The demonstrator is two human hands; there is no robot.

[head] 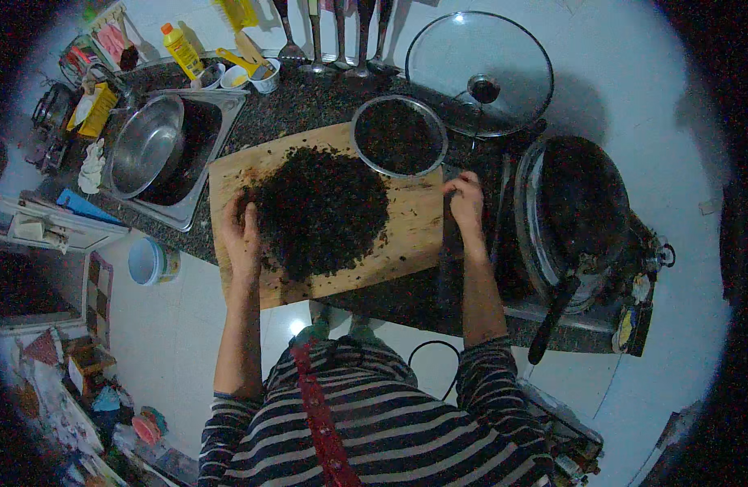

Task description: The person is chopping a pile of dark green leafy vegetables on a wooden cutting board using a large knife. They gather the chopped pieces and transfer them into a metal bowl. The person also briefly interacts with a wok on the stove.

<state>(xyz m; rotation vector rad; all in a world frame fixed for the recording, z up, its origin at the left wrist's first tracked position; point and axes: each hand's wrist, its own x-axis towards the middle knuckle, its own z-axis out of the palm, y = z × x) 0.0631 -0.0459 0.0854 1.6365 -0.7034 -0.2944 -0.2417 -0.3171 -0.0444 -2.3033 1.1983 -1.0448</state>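
Note:
A heap of dark chopped food (325,213) lies on a wooden cutting board (413,228) on the granite counter. My left hand (243,228) is at the heap's left edge, thumb and fingers apart; whether it grips any bits cannot be told. Beyond the board's right edge, my right hand (466,198) has bent fingers near a dark, flat thing that looks like a knife or cleaver blade (452,243); its hold on it is unclear. A round metal-rimmed bowl (444,143) with dark contents sits at the board's far right corner.
A metal basin (145,146) rests in the sink (227,122) at left. A glass lid (508,73) leans on the wall behind. At right stand a large lidded pan (584,201) and a black handle (553,319) jutting over the counter edge. Utensils (340,36) line the wall.

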